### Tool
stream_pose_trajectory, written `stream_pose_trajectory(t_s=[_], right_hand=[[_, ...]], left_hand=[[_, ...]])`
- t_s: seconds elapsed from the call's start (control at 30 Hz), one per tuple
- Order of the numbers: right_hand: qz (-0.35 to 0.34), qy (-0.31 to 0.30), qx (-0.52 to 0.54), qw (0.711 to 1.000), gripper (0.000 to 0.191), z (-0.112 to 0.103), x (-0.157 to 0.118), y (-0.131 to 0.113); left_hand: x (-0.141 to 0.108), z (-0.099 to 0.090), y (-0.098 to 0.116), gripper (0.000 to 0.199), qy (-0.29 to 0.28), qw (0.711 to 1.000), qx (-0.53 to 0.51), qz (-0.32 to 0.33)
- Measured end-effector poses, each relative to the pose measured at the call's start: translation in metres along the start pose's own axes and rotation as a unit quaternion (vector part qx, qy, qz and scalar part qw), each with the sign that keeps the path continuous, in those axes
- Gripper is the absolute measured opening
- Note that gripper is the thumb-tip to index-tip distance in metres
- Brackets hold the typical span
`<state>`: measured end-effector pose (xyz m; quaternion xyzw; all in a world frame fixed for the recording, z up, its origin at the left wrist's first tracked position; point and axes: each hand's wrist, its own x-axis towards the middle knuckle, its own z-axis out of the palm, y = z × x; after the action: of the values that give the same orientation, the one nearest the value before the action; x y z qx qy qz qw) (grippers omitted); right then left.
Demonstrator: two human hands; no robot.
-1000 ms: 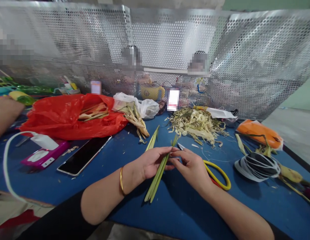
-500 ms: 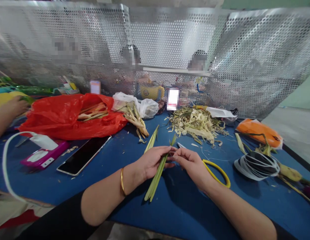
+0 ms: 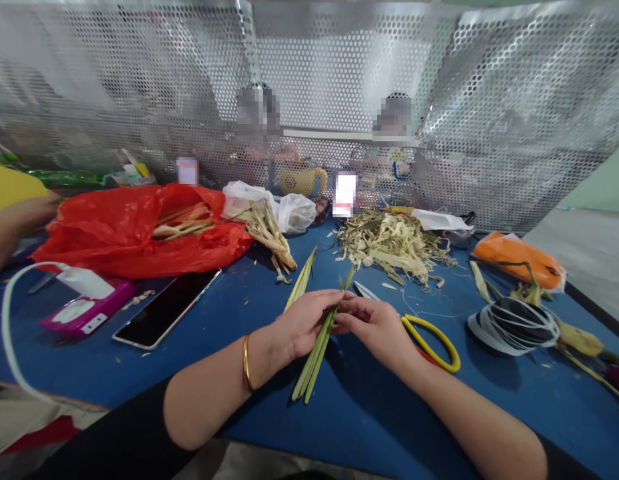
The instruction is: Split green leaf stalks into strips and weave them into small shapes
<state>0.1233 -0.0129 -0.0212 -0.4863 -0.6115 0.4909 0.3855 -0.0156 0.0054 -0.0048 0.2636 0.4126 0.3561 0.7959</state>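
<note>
Stalks (image 3: 313, 365) partly behind left hand (image 3: 305, 325)

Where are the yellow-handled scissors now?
In the head view, the scissors lie on the blue table, right of centre, partly hidden by the right hand.

A slim bundle of long, narrow, pale-green plant strips (image 3: 314, 367) slants between the hands (image 3: 305, 325) over the blue counter (image 3: 359, 433), pointed tips splayed at the far end, blunt ends nearer the person.

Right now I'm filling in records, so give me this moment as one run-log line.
left hand: holding slim green plant stalks | right hand: at stalks' upper part | nearby: yellow-handled metal scissors
</note>
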Motion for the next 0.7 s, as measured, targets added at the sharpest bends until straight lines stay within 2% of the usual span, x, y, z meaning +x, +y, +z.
stream_pose_trajectory(t_s=[0.13,0.23,0.37,0.53,0.7], right_hand=[[-0.029,0.024,-0.047,0.998,0.027,0.0,0.0,0.002],[-0.025,0.032,-0.038,0.998,0.028,-0.004,0.0,-0.004],[0.045,0.024,0.076,0.996,0.026,-0.009,-0.002,-0.014],[0.124,0.019,0.234,0.964,0.019,-0.013,-0.003,-0.016],[0.141,0.01,0.253,0.957,0.018,-0.014,-0.003,-0.015]], left_hand=[[0.001,0.0,-0.002,0.011,0.017,1.0,0.001,-0.003],[0.003,-0.002,-0.003,0.006,0.023,1.0,0.006,0.008],[0.003,-0.001,-0.004,0.004,0.026,0.999,0.022,0.02],[0.001,0.002,-0.008,0.013,0.054,0.994,0.069,0.063],[0.004,0.0,-0.012,0.019,0.043,0.986,0.124,0.103]])
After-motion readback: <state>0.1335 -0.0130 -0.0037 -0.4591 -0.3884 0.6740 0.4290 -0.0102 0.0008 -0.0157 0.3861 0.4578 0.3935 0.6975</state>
